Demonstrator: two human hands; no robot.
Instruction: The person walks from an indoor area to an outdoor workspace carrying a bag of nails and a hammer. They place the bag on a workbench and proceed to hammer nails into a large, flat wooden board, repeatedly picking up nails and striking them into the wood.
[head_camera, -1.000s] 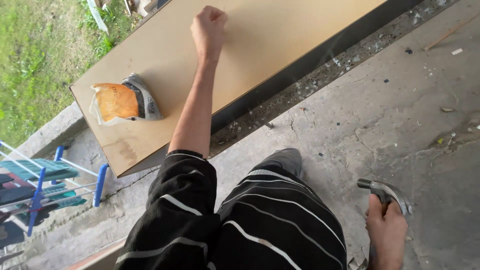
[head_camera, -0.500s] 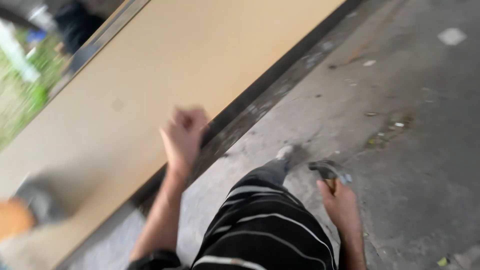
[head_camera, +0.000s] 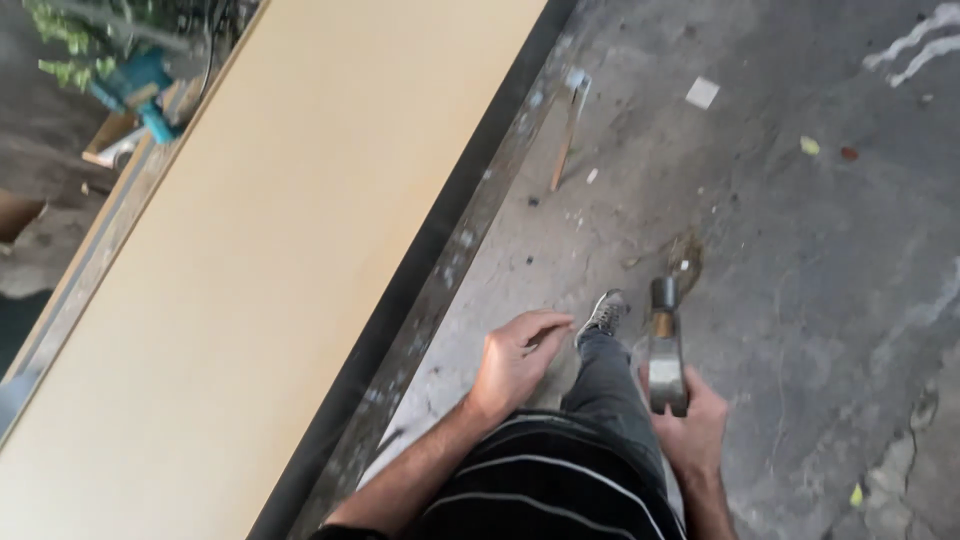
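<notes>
My right hand (head_camera: 690, 435) grips a hammer (head_camera: 664, 350) with a metal head that points forward over the concrete floor. My left hand (head_camera: 515, 360) hangs loose with curled fingers and nothing in it, just right of the long tan board (head_camera: 270, 260). The board lies on a dark frame (head_camera: 440, 270) and runs diagonally across the left of the view. Below me are my striped shirt, grey trousers and one shoe (head_camera: 604, 312) stepping forward.
A teal power tool (head_camera: 135, 85) lies beyond the board's far left side beside green plants. A thin wooden stick (head_camera: 565, 150) and scraps of paper lie on the stained concrete floor (head_camera: 800, 250) to the right.
My left hand has come off the board and dropped beside my body. The view has moved along the board; the orange sander is out of sight. The hammer has risen in my right hand.
</notes>
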